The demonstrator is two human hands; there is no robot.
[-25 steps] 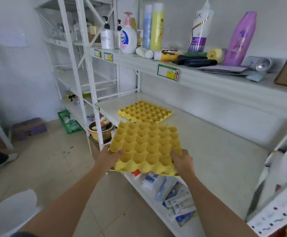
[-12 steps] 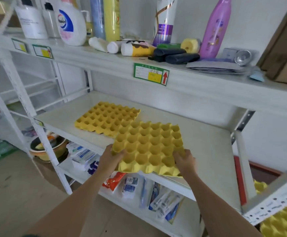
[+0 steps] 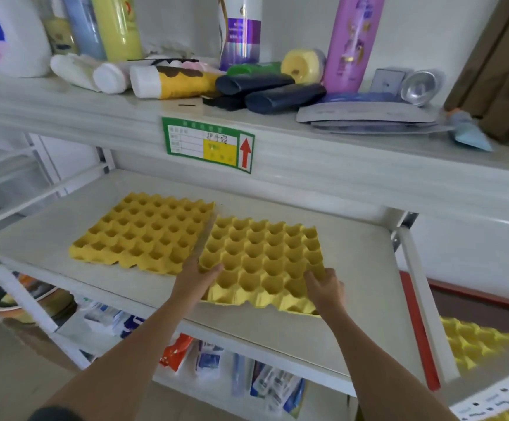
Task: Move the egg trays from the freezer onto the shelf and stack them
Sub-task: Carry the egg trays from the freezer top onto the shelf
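A yellow egg tray (image 3: 262, 262) rests on the white middle shelf (image 3: 353, 299), held at its near edge by both hands. My left hand (image 3: 197, 276) grips its near left corner, thumb over the rim. My right hand (image 3: 326, 288) grips its near right corner. A second yellow egg tray (image 3: 143, 232) lies flat on the same shelf just to the left, its right edge touching the held tray. More yellow egg trays (image 3: 471, 341) show low at the right, beyond the shelf post.
The upper shelf (image 3: 307, 165) overhangs close above, loaded with bottles (image 3: 350, 41), tubes and dark cases (image 3: 283, 97). A white post (image 3: 423, 299) bounds the shelf at the right. Packets (image 3: 210, 360) fill the lower shelf; a pot (image 3: 19, 302) sits lower left.
Both hands carried the tray forward over the shelf and lowered it beside the first tray. The view moved closer to the shelf.
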